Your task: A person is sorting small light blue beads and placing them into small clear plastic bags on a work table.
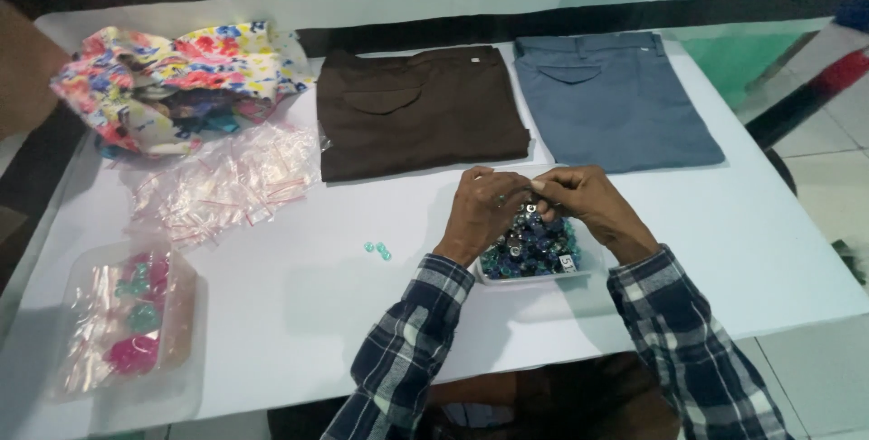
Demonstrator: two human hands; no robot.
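While both hands, left hand [480, 209] and right hand [579, 197], pinch together on a tiny, light, slippery-looking button [501, 197], folded trousers [421, 110] lie at twelve o'clock on the table [299, 304].

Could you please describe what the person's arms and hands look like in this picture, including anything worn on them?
Both arms wear long plaid shirt sleeves in dark blue, white and grey, ending at the wrists. The left hand and right hand are bare: no gloves, and no rings or watch that I can make out.

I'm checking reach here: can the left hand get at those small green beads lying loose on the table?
Probably yes. The green beads lie on bare table just beside the left hand, nothing between them, though its fingers are busy over the button tray.
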